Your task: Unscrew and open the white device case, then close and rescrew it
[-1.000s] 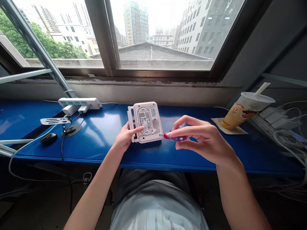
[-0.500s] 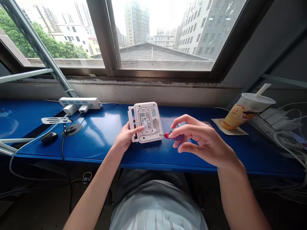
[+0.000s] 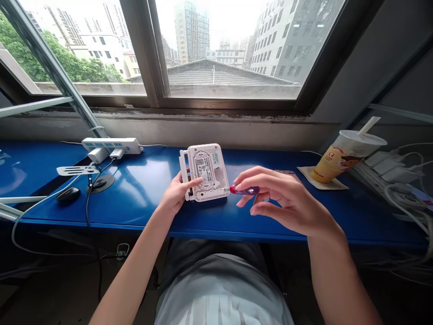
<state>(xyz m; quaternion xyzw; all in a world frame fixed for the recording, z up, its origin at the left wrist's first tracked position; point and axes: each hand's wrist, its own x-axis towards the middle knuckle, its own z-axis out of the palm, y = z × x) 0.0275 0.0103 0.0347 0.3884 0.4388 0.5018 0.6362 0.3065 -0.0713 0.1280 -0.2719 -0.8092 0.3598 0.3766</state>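
A white router (image 3: 207, 174) is tilted up above the blue desk, its labelled underside facing me and its antennas folded along the left side. My left hand (image 3: 177, 192) grips it at that left edge, thumb lying over the underside. In the fingers of my right hand (image 3: 279, 194) is a small screwdriver (image 3: 248, 191) with a purple and red handle. Its short metal shaft points left and meets the router's lower right corner. Whether the tip sits in a screw is too small to tell.
On the left stand a white power strip (image 3: 111, 145) with plugs, a black mouse (image 3: 68, 195) and a cable grommet (image 3: 101, 183). At right, a drink cup with a straw (image 3: 333, 160) stands on a napkin (image 3: 324, 184), beside bundled white cables and adapters (image 3: 384, 164).
My right hand's fingers have shifted around the screwdriver handle, which shows more of its length now. The router and my left hand stay almost in place.
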